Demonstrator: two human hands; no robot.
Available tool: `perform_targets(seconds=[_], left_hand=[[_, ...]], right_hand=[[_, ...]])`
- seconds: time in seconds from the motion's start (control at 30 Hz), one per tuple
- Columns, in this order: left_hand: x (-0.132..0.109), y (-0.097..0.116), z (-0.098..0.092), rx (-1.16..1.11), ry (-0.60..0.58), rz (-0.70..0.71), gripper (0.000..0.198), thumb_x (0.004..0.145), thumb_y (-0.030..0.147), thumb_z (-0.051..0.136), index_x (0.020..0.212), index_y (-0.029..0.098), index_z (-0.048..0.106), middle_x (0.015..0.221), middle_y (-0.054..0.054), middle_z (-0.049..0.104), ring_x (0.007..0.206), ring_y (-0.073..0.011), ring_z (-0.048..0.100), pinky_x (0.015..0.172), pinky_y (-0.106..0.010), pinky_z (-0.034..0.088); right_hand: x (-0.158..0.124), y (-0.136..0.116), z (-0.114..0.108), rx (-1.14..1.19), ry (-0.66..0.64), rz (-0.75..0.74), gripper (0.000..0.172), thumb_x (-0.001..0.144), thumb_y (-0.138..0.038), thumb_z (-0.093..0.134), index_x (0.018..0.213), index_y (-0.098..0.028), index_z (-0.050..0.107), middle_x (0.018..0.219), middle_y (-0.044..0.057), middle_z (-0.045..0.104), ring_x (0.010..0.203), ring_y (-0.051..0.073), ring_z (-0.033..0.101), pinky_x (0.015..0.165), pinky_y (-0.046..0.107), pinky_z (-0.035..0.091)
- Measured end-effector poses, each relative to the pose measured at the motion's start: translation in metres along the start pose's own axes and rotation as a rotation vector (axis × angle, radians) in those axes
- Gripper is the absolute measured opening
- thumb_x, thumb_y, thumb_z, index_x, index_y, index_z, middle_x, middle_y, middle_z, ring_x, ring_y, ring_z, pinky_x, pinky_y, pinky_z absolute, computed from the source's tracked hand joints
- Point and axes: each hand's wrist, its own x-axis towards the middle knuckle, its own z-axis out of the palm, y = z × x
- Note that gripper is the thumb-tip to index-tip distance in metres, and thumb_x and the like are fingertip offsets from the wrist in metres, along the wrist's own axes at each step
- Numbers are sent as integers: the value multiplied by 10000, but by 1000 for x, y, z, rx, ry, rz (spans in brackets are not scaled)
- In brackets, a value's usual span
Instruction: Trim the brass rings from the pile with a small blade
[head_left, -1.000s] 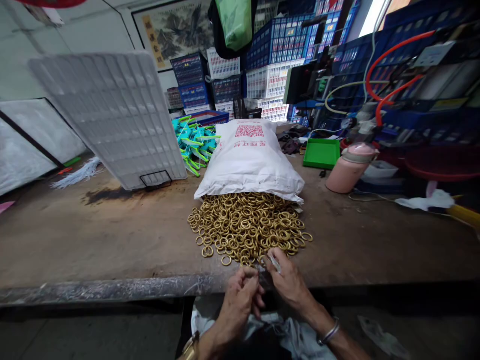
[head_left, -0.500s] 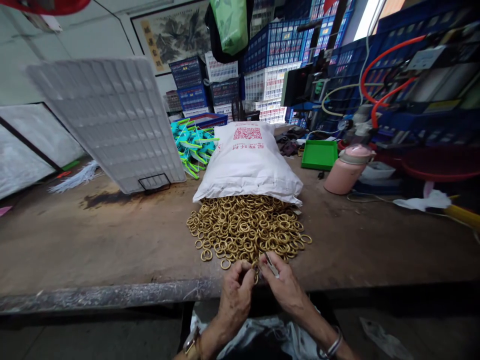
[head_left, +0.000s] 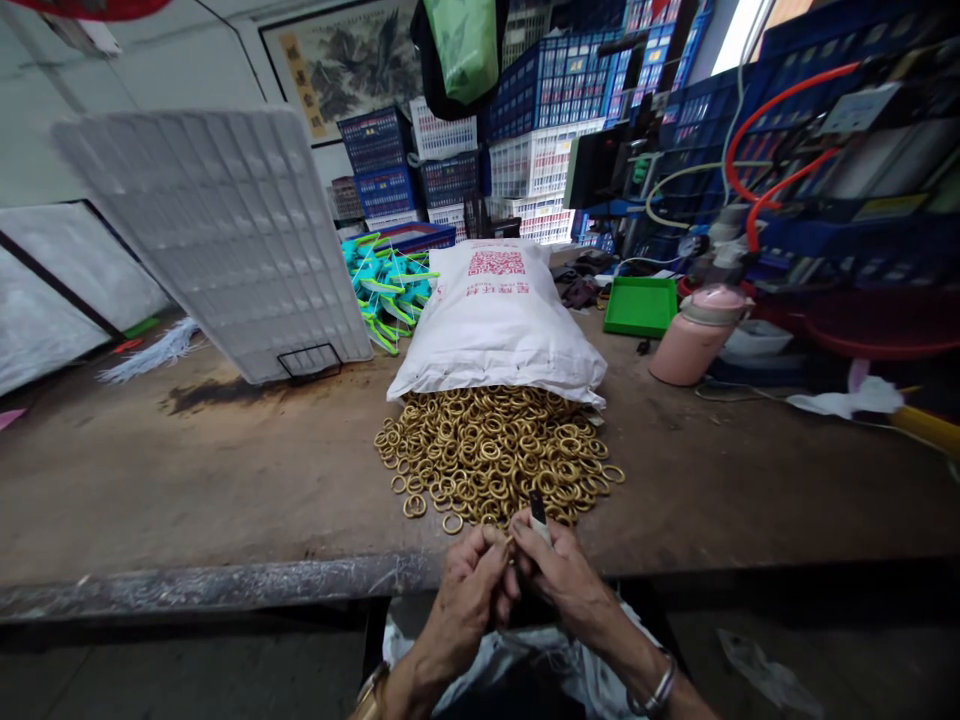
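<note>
At the table's front edge my left hand is closed, pinching a gold-coloured ring between thumb and fingers; most of the ring is hidden. My right hand meets it from the right, its fingertips close to that ring. Gripped in the right hand is a small knife-like tool with a dark tip and a pale lower part; its tip points up and away from me. Just beyond both hands lies a heap of gold-coloured rings, spilling from under the mouth of a white sack with red print.
A pale ribbed panel leans upright at left. Turquoise and green pieces lie behind the sack. To the right are a green tray, a pink bottle and a machine with orange hoses. Crates are stacked behind.
My hands have come closer together around the ring. In my right hand the knife-like tool has swung more upright, its dark tip now plainly showing.
</note>
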Motion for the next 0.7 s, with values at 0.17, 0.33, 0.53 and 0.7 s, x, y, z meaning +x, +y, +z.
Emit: perform_targets(seconds=[0.17,0.33,0.53,0.7], left_hand=[[-2,1,-1,-52,3,1,325,767,467,477,723,145,488,560,33,486,356,-28,351,357,-158,282],[-2,-1,-2,56,67,7,332,751,482,489,719,152,481,558,37,484,376,-33,365,371,-154,299],[-4,-1,-3,56,16,49,317,774,460,470,716,148,477,534,41,463,376,-36,368,389,-163,314],[-6,-2,-5,17,-3,41,320,762,465,486,714,149,478,545,38,469,381,-37,372,395,-164,320]], right_hand=[[-1,-3,-1,-93,15,-53,307,770,-479,432,694,-184,465,508,-62,436,473,79,401,488,195,337],[-2,-10,-3,-314,43,-144,290,771,-450,447,692,-177,503,591,-41,494,595,99,461,597,206,375],[-4,-13,-3,-294,50,-110,300,772,-455,435,717,-171,514,623,-28,501,591,103,452,585,210,382],[-5,-14,-2,-267,45,-94,307,770,-462,441,711,-172,522,605,-26,503,581,102,454,575,205,384]])
